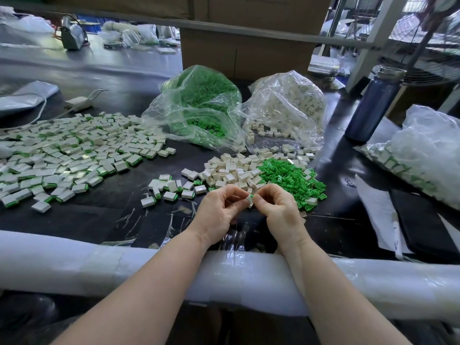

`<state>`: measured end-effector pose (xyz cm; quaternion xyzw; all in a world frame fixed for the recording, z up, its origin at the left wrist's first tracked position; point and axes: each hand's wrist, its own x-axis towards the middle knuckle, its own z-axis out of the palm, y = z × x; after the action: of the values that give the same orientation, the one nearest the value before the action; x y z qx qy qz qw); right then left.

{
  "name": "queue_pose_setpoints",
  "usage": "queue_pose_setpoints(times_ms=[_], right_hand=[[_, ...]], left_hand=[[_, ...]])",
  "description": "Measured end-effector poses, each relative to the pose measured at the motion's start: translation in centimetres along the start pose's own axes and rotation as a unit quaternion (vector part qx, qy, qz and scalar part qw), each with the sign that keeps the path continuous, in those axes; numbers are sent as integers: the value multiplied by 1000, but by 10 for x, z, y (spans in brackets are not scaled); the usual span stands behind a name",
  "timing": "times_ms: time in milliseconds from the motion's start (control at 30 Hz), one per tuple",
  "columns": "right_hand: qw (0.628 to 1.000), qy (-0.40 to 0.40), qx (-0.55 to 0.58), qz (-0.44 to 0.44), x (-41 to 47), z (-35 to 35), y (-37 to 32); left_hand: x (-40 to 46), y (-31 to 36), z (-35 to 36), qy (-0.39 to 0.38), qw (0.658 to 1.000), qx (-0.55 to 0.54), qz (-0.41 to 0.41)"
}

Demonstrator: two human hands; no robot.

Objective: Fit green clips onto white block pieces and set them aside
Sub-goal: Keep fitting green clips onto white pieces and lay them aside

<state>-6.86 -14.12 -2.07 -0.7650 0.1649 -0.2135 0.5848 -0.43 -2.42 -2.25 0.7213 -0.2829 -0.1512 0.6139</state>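
**Head view: both hands pinch one white block with a green clip at its top**

Head camera looks down on two hands meeting just above the dark table (104,215). The fingertips of the left hand (219,210) and the right hand (278,207) curl in and pinch the same white block piece (249,200) between them, with a green clip (251,195) showing at its upper end. Whether the clip is fully seated cannot be told.

Just beyond the fingers lies a loose pile of white blocks (231,170), touching a pile of green clips (291,178) on its right. To the left of the hands sits a small cluster of finished pieces (169,189), and further left a wide spread of finished pieces (64,155) covers the table.

Behind the piles stand an open plastic bag of green clips (201,95) and, beside it on the right, a bag of white blocks (288,103). A dark blue bottle (375,105) stands upright at the right, near another bag of assembled pieces (423,160). Both forearms cross a white padded edge (74,265) at the table's near side.
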Motion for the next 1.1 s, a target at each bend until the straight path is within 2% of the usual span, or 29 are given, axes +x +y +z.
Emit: queue_pose_setpoints(times_ms=[133,233,367,467,600,733,1100], right_hand=[[998,58,-15,-21,2,-2,2],[987,149,-57,-11,5,-7,5],[955,272,-115,29,8,-14,8],[932,314,-160,88,9,-17,10],[924,292,-205,136,10,-19,12],[920,248,-264,152,10,-19,12],[908,199,-330,162,10,-16,12]], left_hand=[[0,-2,-2,46,999,19,0],[2,-5,-3,126,987,99,19],[4,-8,-8,218,956,197,15],[5,-11,-11,254,935,248,-23],[7,-14,-15,294,904,296,-93],[8,-14,-15,295,891,317,-140],[7,-11,-15,288,886,328,-158]])
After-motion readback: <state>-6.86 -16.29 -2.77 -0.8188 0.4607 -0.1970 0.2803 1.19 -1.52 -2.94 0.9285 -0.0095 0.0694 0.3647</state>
